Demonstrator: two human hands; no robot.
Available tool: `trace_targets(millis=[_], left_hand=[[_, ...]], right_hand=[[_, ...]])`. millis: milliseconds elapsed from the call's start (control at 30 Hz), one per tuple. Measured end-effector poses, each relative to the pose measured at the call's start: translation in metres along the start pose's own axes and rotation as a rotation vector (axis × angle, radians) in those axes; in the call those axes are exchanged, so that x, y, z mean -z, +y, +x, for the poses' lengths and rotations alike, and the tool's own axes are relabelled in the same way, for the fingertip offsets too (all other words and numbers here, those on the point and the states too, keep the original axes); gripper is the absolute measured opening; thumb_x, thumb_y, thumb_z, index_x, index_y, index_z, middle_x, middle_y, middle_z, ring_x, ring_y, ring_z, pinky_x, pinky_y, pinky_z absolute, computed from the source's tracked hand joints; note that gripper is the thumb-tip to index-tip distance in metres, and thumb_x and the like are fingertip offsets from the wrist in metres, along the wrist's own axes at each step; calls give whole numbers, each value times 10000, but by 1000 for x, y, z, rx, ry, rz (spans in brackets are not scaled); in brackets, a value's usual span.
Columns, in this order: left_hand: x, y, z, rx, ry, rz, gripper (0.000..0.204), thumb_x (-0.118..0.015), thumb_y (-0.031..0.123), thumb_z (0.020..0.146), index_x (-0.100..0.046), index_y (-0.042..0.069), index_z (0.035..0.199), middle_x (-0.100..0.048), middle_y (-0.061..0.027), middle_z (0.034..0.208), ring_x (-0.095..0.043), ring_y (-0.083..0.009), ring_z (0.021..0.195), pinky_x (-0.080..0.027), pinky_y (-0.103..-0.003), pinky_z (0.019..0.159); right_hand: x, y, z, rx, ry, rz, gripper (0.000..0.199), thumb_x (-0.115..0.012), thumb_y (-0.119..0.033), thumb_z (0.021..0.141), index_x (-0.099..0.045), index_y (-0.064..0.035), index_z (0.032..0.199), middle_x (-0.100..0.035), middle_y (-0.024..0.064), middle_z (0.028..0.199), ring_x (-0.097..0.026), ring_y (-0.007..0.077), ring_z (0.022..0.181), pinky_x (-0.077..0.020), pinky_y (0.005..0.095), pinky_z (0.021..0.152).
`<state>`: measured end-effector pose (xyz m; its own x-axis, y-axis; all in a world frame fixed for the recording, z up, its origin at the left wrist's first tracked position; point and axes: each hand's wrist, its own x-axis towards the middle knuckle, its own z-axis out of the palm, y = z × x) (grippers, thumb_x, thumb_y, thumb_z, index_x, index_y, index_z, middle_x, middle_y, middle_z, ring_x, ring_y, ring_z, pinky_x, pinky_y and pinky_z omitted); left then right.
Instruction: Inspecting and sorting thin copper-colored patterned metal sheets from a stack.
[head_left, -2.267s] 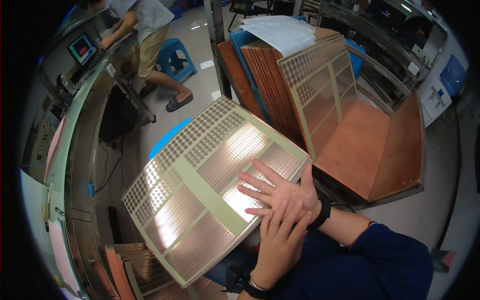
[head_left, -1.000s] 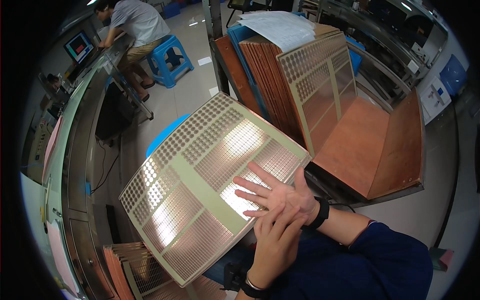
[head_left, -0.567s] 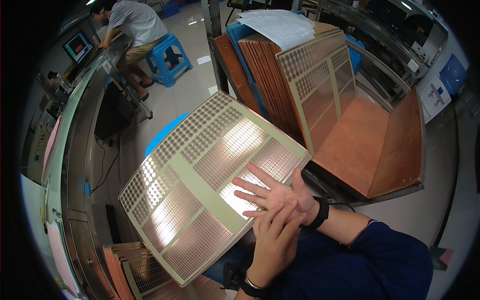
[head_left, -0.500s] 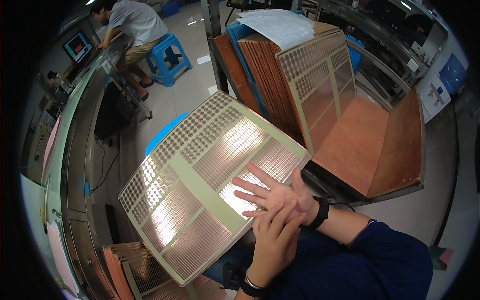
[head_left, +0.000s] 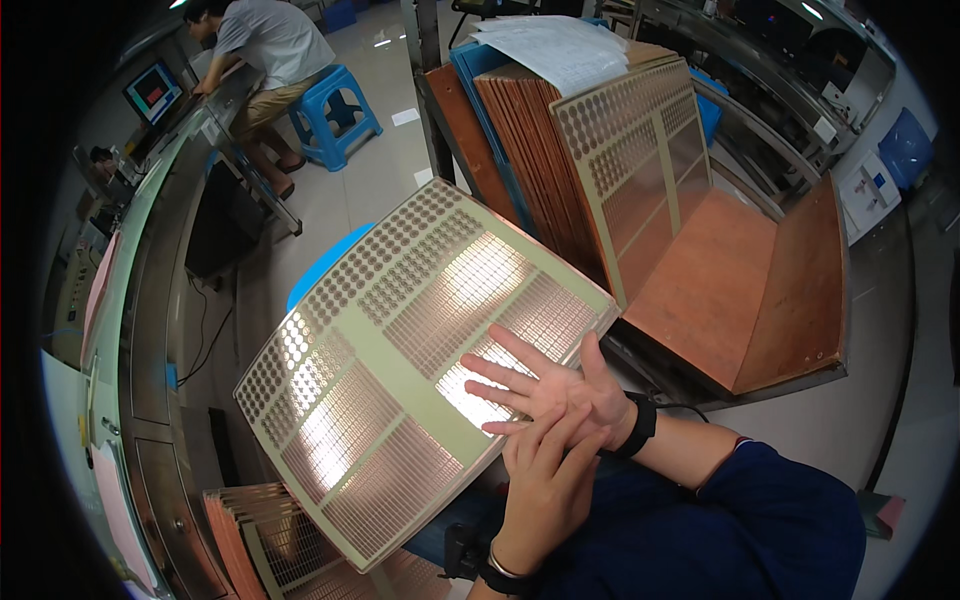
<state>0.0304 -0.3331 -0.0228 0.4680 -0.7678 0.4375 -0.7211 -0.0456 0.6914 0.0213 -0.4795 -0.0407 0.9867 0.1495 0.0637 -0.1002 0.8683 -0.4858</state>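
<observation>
My right hand (head_left: 555, 385) is held palm up with its fingers spread, over the near right edge of a large circuit board panel (head_left: 390, 370). It holds nothing. My left hand (head_left: 550, 470) comes in from the lower edge, back upward, with its stretched fingers laid on the right palm near the heel. Its thumb is hidden. The panel is pale green with shiny copper grids and rows of round pads, and lies tilted in front of me. What bears its underside is mostly hidden.
An open wooden rack (head_left: 790, 290) at the right holds a thick stack of upright panels (head_left: 535, 150) with white papers (head_left: 550, 50) on top. More panels (head_left: 290, 540) stand at the lower left. Beyond, a person (head_left: 275, 50) sits on a blue stool (head_left: 335, 115) by a long bench (head_left: 150, 230).
</observation>
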Motion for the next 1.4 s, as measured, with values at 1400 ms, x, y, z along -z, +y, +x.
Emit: trace_targets(millis=[1400], left_hand=[[5, -1, 1, 11, 34, 30, 406, -701, 3, 751, -674, 115, 1140, -576, -105, 1283, -539, -302, 1157, -375, -406, 971]], right_hand=[[-8, 4, 4, -14, 76, 174, 948, -180, -823, 853, 9, -230, 1567, -9, 125, 1626, -44, 333, 1495, -171, 632, 1148]])
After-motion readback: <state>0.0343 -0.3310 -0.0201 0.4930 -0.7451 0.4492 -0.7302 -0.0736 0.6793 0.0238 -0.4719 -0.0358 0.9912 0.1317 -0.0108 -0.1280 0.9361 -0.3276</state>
